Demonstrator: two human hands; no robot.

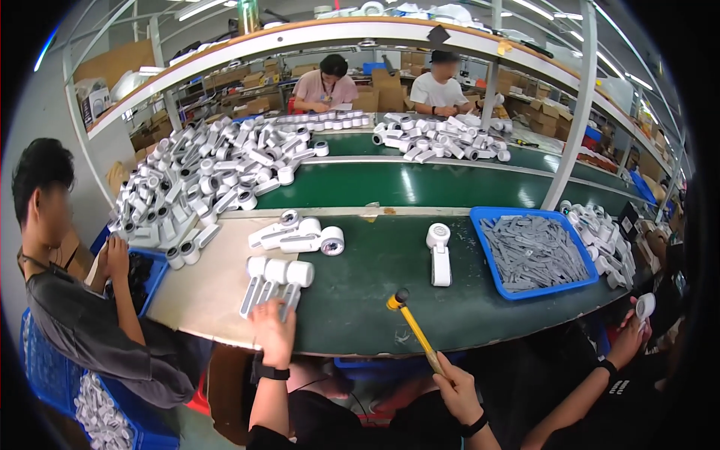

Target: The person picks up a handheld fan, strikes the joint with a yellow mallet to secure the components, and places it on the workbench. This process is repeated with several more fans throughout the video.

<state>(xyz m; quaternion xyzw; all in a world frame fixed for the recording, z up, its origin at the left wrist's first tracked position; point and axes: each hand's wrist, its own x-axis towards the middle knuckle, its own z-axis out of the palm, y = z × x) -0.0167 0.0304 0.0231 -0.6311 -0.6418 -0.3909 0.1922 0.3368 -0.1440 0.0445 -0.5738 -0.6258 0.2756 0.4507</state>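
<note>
My left hand [274, 334] is at the near edge of the workbench, its fingers and thumb round the handle of the rightmost white handheld device [301, 274] in a row of three. These devices have round heads and long handles with grey strips, and they lie side by side with the handles toward me. In my right hand [459, 391] is a hammer [415, 330] with a yellow handle, gripped low, its dark-tipped head raised over the green surface. Beyond the hammer, a single white device [439, 255] lies with its round head away from me.
More devices [300, 236] lie behind the row, and a large heap [202, 169] covers the far left. A blue tray [512, 295] of grey strips stands right, beside another pile [600, 240]. Co-workers sit at both sides and across the green conveyor [360, 184]. A metal post [576, 112] rises behind the tray.
</note>
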